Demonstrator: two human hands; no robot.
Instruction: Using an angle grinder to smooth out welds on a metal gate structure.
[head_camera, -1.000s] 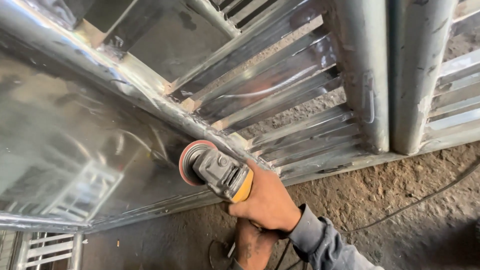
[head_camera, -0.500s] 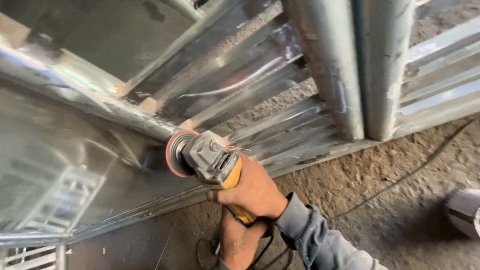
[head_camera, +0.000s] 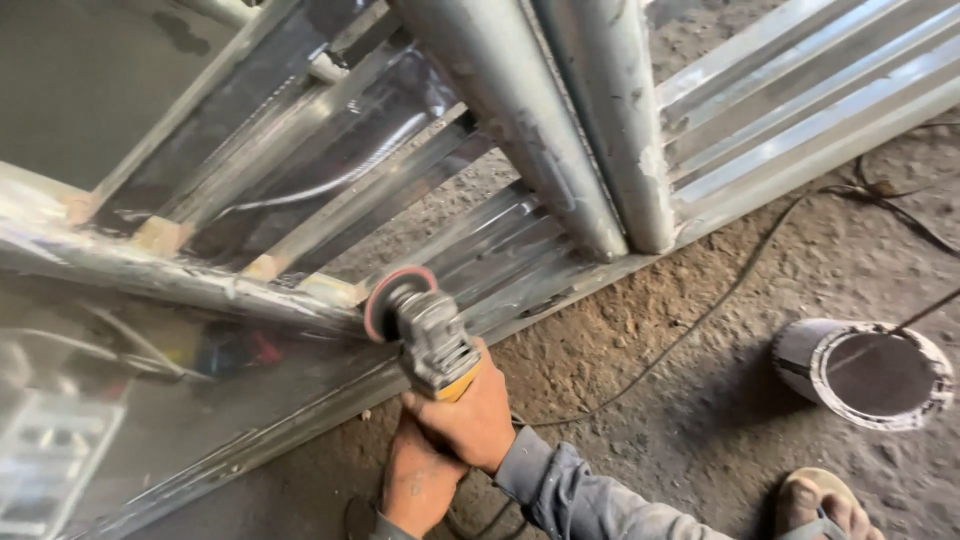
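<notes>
In the head view, low in the middle of the picture, the two hands hold an angle grinder. The right hand is closed around the grey body of the tool, just behind its head, and its fingers are wrapped firmly on it. The left hand sits lower, on the rear part of the tool; I judge that it also grips the handle, but the right hand covers most of it, so I cannot tell exactly how its fingers lie. Two hands on one tool give a steady hold, which probably is why they are placed one behind the other.

The grinding disc, round with a reddish edge, stands almost upright and touches the shiny metal frame at a place where a cross bar meets the long rail. The tool is tilted so that the edge of the disc meets the joint, not its flat face.

The frame lies slanted over the dirt floor, with many flat slats and two thick round pipes going up to the top of the picture. A polished metal sheet at the left reflects the surroundings.

A thin black cable runs across the floor from the hands toward the right edge. To the right stands a short round metal can, well apart from the grinder. At the bottom right, a foot in a sandal rests on the floor, and a grey sleeve covers the right arm.
</notes>
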